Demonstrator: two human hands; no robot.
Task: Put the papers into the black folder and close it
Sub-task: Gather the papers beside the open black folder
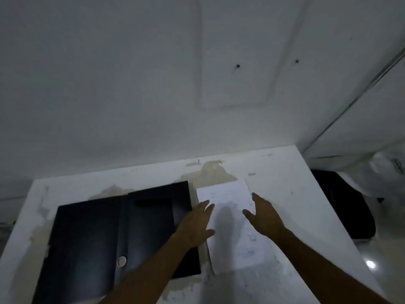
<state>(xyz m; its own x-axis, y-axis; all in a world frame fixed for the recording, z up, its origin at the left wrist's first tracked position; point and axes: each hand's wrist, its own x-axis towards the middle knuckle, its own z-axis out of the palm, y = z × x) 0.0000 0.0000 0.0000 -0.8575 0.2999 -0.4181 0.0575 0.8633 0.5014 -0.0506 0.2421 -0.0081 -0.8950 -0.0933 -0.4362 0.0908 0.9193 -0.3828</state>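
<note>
One papers (pixel 232 224) stack, lengthwise away

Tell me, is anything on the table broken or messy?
Yes. The white table has brownish patches where its surface has peeled, behind the open black folder and the papers. The papers lie flat and slightly tilted beside the folder.
</note>
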